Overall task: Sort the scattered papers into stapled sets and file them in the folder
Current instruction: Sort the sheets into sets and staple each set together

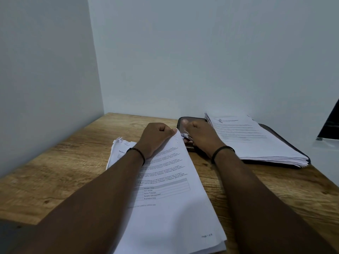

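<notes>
A set of printed papers [170, 208] lies on the wooden table [73, 162], running from the near edge to the middle. My left hand [156, 138] grips its far right corner, fingers curled round the lifted edge. My right hand [200, 138] sits just right of that corner, curled round a small white and blue object that looks like a stapler [186, 136]; most of it is hidden. A dark folder [183, 123] lies behind the hands with a thick stack of papers [256, 143] on it.
A crumpled sheet corner [119, 145] sticks out from under my left wrist. Walls close off the table's left and back sides. A dark object [330, 123] leans at the far right over a white surface. Bare wood shows on the table's left.
</notes>
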